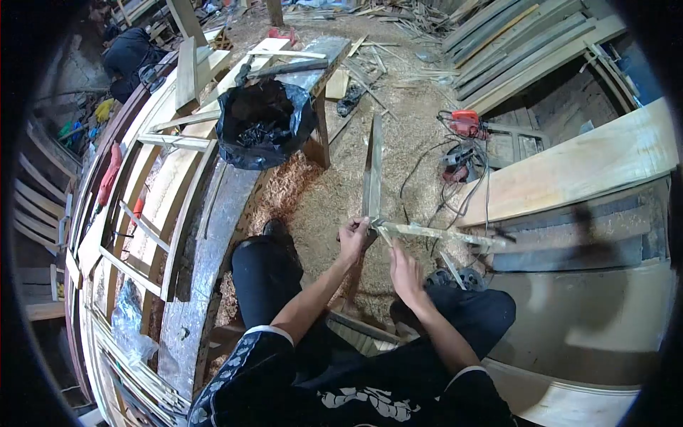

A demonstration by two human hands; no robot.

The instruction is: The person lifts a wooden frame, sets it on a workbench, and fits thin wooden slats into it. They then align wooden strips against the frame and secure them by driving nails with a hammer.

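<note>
Two wooden pieces meet at a corner in front of my knees. A long narrow board (372, 171) runs away from me, and a pale wooden strip (445, 234) stretches to the right. My left hand (353, 240) is closed around the near end of the long board, right at the corner. My right hand (405, 272) is closed on a thin pale stick (385, 235), its tip touching the corner where the pieces meet. I cannot tell exactly what kind of stick it is.
A workbench (186, 306) on the left carries wooden frames and a black plastic bag (265, 128). Corded power tools (466, 124) lie on the sawdust-covered floor to the right, beside wide planks (569, 167). Another person (131, 60) is at the far left.
</note>
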